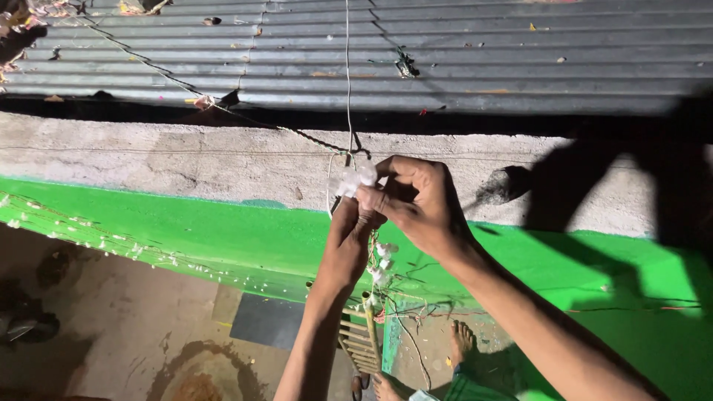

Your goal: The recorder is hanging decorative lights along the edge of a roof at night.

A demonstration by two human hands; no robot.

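Two hands: left (pixel 349 245), right (pixel 416 204). Two bare feet (pixel 460 343). One white thread (pixel 347 74).

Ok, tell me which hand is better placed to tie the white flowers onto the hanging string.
Probably the right hand: its fingertips pinch the white flowers just below the hanging string. The left hand sits lower, gripping the strand beneath.

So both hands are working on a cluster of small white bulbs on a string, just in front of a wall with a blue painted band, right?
Not quite: the band on the wall is bright green, not blue, as the head view shows. The rest holds: the left hand and right hand meet at small white bulbs on a string.
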